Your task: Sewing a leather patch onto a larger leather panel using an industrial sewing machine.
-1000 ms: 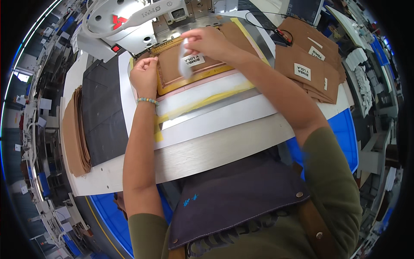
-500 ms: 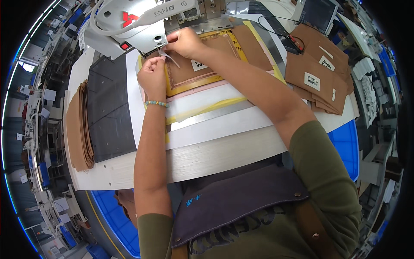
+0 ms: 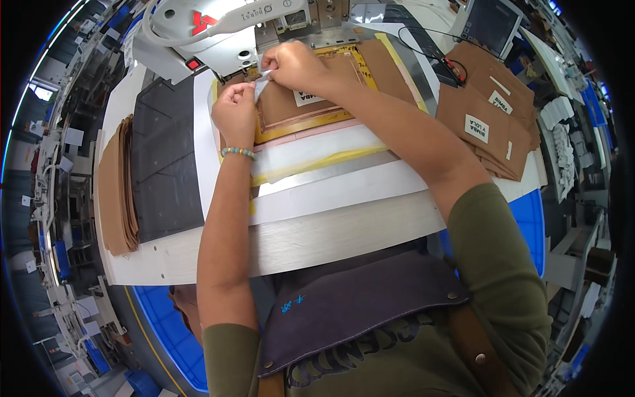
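A yellow rectangular frame (image 3: 305, 132) holds a brown fabric panel (image 3: 281, 106) with a white label (image 3: 305, 96), under the white machine head (image 3: 225, 46). My left hand (image 3: 233, 112) is closed at the frame's left side, its fingertips pinching a thin white strip (image 3: 262, 81) near the machine. My right hand (image 3: 292, 66) pinches the same strip just above and to the right, over the upper left corner of the frame. The fingertips of both hands are close together, partly hiding the strip.
Brown labelled panels (image 3: 503, 145) lie piled at right, near a screen (image 3: 484, 25), black device (image 3: 442, 66) and cable. At left are a stack of brown pieces (image 3: 116, 185) and a dark board (image 3: 165, 165). Blue bins (image 3: 159, 324) sit below the white table (image 3: 331, 231).
My right hand has moved up and left toward my left hand, bringing the white strip to the frame's upper left corner. My left hand has shifted slightly right and stays closed.
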`<state>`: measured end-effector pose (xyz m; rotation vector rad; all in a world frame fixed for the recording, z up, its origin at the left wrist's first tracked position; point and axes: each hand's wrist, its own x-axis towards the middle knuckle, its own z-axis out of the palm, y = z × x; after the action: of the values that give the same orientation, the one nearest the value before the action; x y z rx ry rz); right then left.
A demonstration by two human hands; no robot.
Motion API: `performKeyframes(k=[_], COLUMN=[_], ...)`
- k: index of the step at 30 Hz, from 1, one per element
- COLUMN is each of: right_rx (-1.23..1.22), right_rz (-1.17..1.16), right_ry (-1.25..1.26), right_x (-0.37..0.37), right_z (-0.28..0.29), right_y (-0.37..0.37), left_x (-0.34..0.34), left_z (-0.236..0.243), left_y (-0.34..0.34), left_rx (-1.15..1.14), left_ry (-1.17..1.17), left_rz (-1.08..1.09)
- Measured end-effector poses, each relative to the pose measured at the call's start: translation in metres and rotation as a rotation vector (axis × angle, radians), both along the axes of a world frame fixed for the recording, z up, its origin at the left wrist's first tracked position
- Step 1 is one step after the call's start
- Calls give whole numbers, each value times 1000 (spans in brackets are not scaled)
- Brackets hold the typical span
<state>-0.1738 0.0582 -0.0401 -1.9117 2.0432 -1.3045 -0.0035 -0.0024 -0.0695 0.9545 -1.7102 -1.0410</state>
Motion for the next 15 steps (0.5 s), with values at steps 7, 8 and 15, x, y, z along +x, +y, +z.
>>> performKeyframes(k=[7,8,15], right_rx=[-37,85,345], right_rz=[-190,-376,-746], right_ry=[376,420,843], right_x=[-110,-133,-199], right_z=[56,67,69], right_y=[108,126,189], left_x=[-11,-13,-28], left_z=[3,3,3], left_y=[-4,-6,-7], left_rx=[-50,-40,-25], left_ry=[-175,-170,-181], left_rz=[83,87,122])
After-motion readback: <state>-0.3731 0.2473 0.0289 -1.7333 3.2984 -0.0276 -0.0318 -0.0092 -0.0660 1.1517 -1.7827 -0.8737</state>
